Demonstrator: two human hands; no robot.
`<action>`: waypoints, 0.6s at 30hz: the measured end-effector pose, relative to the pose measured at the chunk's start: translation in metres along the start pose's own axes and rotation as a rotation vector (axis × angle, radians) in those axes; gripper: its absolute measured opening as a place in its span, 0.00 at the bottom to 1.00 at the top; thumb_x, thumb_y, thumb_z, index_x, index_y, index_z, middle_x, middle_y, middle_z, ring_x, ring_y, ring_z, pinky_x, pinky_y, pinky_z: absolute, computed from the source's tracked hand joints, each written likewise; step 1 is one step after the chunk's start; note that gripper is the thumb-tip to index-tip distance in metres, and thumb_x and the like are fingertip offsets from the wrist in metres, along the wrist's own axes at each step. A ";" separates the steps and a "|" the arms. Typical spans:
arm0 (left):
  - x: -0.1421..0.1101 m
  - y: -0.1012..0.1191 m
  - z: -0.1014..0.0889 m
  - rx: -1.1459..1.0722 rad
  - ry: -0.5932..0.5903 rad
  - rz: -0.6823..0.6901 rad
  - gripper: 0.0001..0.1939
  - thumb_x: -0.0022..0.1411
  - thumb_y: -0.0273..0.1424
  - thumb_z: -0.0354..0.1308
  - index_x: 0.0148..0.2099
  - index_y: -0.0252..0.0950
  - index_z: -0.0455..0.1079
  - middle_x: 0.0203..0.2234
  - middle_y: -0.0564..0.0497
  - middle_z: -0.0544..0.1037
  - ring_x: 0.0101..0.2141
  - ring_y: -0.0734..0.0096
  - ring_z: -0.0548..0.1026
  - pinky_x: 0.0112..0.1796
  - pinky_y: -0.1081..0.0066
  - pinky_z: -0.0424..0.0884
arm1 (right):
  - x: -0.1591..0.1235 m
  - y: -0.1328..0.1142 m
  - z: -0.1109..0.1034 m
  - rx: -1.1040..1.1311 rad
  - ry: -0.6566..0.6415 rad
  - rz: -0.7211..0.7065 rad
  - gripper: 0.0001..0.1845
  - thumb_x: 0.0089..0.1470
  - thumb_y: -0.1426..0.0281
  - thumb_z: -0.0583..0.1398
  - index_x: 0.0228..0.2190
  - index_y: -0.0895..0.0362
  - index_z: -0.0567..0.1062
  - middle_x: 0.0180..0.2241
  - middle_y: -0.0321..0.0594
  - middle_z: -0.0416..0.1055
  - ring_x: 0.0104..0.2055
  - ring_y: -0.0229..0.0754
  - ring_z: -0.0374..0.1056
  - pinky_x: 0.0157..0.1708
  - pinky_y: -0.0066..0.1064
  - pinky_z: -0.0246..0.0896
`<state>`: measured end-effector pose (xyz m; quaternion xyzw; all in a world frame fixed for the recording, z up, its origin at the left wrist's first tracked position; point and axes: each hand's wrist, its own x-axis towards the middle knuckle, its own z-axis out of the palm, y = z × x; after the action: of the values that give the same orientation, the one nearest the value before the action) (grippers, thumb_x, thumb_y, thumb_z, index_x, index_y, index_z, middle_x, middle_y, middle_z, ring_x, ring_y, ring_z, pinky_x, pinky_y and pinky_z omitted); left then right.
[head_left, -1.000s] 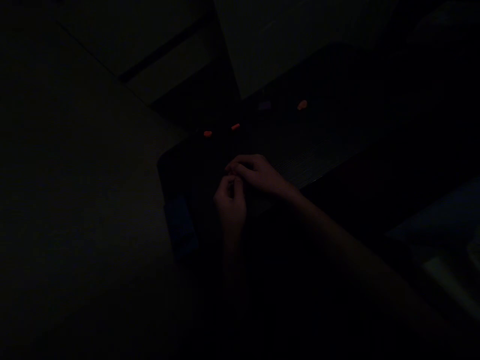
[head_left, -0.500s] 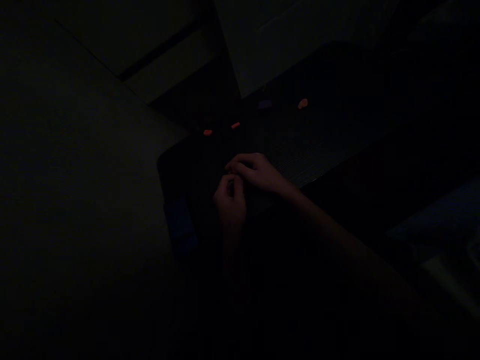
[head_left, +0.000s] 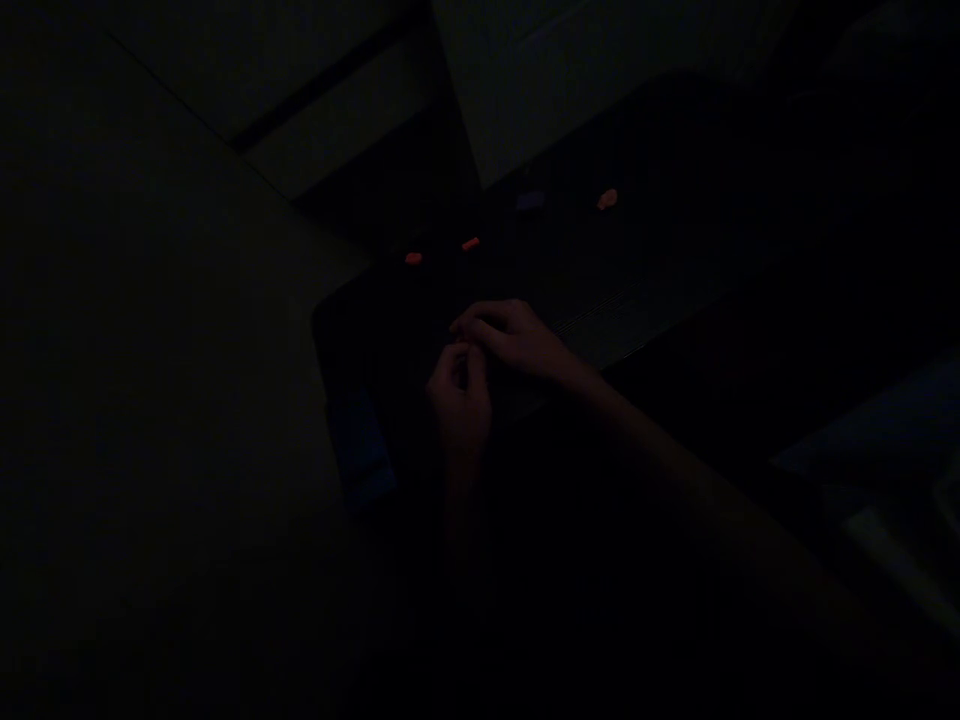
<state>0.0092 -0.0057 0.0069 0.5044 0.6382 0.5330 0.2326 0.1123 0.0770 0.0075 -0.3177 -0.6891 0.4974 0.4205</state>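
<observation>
The scene is very dark. My left hand (head_left: 461, 390) is closed in a pinch, its fingertips meeting those of my right hand (head_left: 506, 335) over the dark table (head_left: 600, 310). My right hand is also pinched, with thumb and index finger curved together. Whatever lies between the fingertips is too small and dark to make out. Beyond the hands are a small orange lump (head_left: 413, 259) and a short orange-red bar (head_left: 470, 244). Farther right lies a larger orange piece (head_left: 607, 199), rounded with a narrower end.
A small purplish block (head_left: 530, 202) lies near the table's far edge. At the left edge is a dark blue flat object (head_left: 361, 450). A pale panel (head_left: 562, 90) stands behind the table. Blue cloth-like material (head_left: 877, 410) shows at the right.
The view has shifted slightly, so the table pieces appear a little higher. Both hands keep nearly the same pinched pose, fingertips together. The picture is a bit darker.
</observation>
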 end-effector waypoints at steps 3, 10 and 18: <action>0.000 0.000 0.000 0.002 -0.002 -0.004 0.08 0.67 0.35 0.57 0.34 0.39 0.70 0.25 0.55 0.72 0.27 0.74 0.71 0.28 0.76 0.66 | 0.000 0.000 0.000 -0.004 0.001 -0.009 0.13 0.61 0.70 0.56 0.36 0.58 0.82 0.37 0.39 0.80 0.40 0.41 0.74 0.41 0.30 0.65; 0.000 0.002 0.001 -0.010 0.002 -0.025 0.10 0.66 0.38 0.57 0.33 0.39 0.69 0.25 0.55 0.73 0.27 0.74 0.72 0.29 0.76 0.65 | 0.000 -0.001 -0.001 0.000 -0.007 0.000 0.14 0.62 0.69 0.56 0.36 0.58 0.82 0.37 0.39 0.80 0.39 0.41 0.74 0.41 0.29 0.65; 0.001 0.002 0.001 -0.012 -0.002 -0.007 0.09 0.66 0.36 0.57 0.33 0.39 0.69 0.25 0.55 0.72 0.27 0.74 0.71 0.29 0.75 0.65 | 0.000 0.000 0.000 0.003 0.001 -0.023 0.14 0.61 0.71 0.56 0.36 0.58 0.82 0.36 0.39 0.80 0.39 0.41 0.74 0.41 0.30 0.65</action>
<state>0.0103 -0.0048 0.0082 0.5014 0.6366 0.5355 0.2381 0.1123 0.0774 0.0071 -0.3093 -0.6918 0.4932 0.4272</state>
